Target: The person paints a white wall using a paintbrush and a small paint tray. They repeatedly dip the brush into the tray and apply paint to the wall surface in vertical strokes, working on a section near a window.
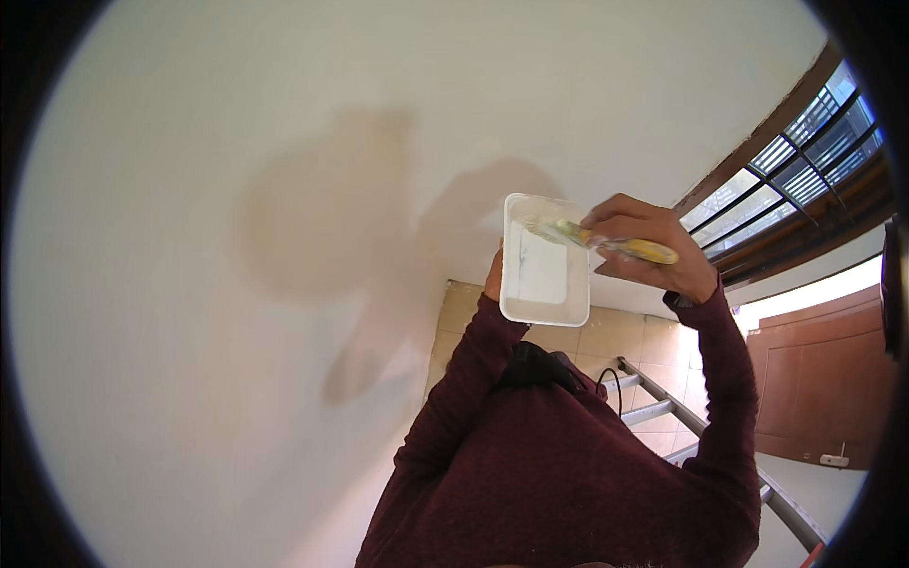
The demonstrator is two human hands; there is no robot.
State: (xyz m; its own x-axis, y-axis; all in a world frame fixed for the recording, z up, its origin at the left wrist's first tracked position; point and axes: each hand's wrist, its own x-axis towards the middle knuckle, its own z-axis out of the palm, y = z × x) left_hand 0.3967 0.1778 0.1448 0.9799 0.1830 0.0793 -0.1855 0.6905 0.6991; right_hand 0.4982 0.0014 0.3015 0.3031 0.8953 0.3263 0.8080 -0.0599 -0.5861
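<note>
My left hand (pixel 495 273) supports a white rectangular plastic tub (pixel 508 270) from its left side and below, with most of the fingers hidden behind it. White paint (pixel 543 270) covers the bottom of the tub. In my right hand (pixel 643 238) is a paintbrush (pixel 650 250) with a yellow handle, gripped between thumb and fingers. Its bristles (pixel 540 227) are over the upper part of the tub and look blurred; whether they touch the paint, I cannot tell.
A pale wall (pixel 177 319) fills the left and top, with my shadow on it. At upper right is a wood-framed window (pixel 767 131) with dark bars. An aluminium ladder (pixel 650 412) stands below right, over a tiled floor (pixel 603 334). A brown wooden door (pixel 817 376) is at far right.
</note>
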